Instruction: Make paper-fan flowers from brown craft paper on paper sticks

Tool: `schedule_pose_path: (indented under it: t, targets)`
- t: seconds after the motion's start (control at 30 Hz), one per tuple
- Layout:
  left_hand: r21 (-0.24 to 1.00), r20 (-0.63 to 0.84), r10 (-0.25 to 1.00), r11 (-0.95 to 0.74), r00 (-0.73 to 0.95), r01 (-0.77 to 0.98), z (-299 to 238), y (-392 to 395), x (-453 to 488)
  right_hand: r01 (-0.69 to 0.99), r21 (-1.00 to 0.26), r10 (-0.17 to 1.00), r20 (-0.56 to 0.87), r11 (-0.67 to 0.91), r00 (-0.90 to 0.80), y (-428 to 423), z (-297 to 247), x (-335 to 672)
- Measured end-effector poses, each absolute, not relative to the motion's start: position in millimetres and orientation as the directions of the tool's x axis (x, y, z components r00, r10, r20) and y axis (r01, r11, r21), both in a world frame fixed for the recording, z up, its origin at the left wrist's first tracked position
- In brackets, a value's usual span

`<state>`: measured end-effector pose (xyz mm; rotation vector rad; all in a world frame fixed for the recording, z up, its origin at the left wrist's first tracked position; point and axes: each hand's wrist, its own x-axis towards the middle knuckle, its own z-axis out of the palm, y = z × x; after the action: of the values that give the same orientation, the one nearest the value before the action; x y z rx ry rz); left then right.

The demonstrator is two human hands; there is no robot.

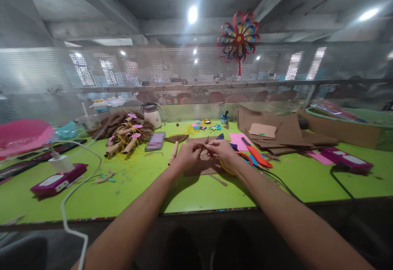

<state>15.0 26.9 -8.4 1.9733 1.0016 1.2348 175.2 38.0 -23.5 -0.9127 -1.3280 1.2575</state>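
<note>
My left hand and my right hand meet above the green table, fingertips pinched together. Between them is a small piece of brown paper, mostly covered by the fingers. Below lies a flat sheet of brown paper. A yellow round item shows partly under my right wrist. Just right of that hand are an orange-handled utility knife and an orange loop handle, probably of scissors. Left of my left hand are a pleated brown paper fan and a rolled paper tube.
Paper tubes with yellow string and a phone-like item lie left. Brown sheets are stacked back right. Purple power strips with cables sit at both sides. A perforated metal screen stands behind; a paper flower hangs there.
</note>
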Motion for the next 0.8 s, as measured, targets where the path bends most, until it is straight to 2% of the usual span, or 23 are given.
schedule_pose_path:
  t: [0.17, 0.3, 0.4, 0.53, 0.7, 0.8]
  targets:
    - [0.849, 0.431, 0.862, -0.488, 0.266, 0.205, -4.2, 24.1, 17.5, -0.168, -0.974, 0.972, 0.18, 0.155, -0.149, 36.4, -22.4, 175.1]
    - [0.903, 0.388, 0.892, -0.419, 0.233, 0.101, -0.1, 21.8, 19.1, -0.227, -0.962, 0.941, 0.212, 0.153, -0.263, 39.7, -20.2, 177.9]
    - [0.94, 0.315, 0.913, -0.337, 0.259, 0.047, 0.3, 21.5, 20.0, -0.241, -0.953, 0.947, 0.236, 0.182, -0.216, 43.3, -17.0, 181.9]
    - [0.958, 0.212, 0.917, -0.264, 0.337, 0.116, -2.2, 24.5, 18.5, -0.262, -0.941, 0.963, 0.249, 0.215, -0.106, 47.2, -13.7, 186.4]
    - [0.932, 0.238, 0.922, -0.305, 0.305, 0.196, -4.1, 27.7, 15.0, -0.296, -0.929, 0.965, 0.254, 0.222, -0.072, 46.3, -9.9, 187.3]
    - [0.925, 0.272, 0.929, -0.325, 0.252, 0.198, -5.0, 28.9, 13.9, -0.312, -0.938, 0.97, 0.202, 0.151, -0.139, 42.5, -8.8, 184.7]
